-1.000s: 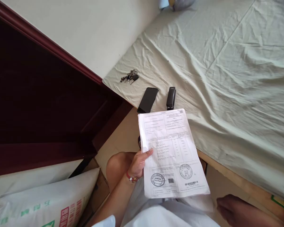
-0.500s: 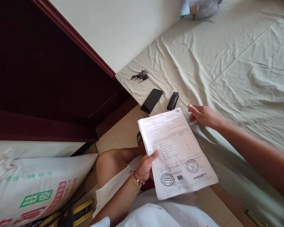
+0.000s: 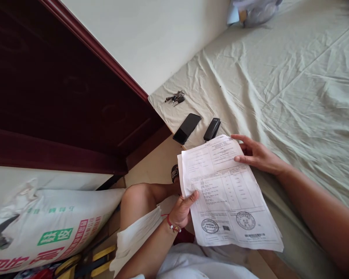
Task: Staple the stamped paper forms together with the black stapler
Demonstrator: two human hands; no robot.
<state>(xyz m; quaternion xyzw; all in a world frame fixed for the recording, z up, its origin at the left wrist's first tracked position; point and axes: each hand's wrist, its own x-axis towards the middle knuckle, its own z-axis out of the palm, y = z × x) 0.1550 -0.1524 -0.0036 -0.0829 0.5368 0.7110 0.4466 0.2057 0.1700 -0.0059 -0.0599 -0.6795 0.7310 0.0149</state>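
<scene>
A stack of printed papers [image 3: 218, 182] with round and oval black stamps lies tilted above my lap. My left hand [image 3: 184, 211], with a red beaded bracelet at the wrist, grips its left edge, thumb on top and fingers hidden beneath. At the upper right edge, my right hand [image 3: 257, 155] has its thumb on the top sheet and its index finger along the corner; the other fingers are partly behind the paper. Just beyond the stack, a black stapler [image 3: 212, 129] rests on the bed, beside a black phone [image 3: 187, 128].
A bunch of keys [image 3: 176, 98] lies on the green bedsheet [image 3: 293, 77] near the white wall. At the back sits a clear plastic bag [image 3: 260, 13]. A dark red wooden cabinet [image 3: 61, 77] stands left, above a printed white sack [image 3: 64, 221].
My right hand has moved from beside the papers onto their upper right edge. The top sheets have shifted right, so the stack's edges no longer line up.
</scene>
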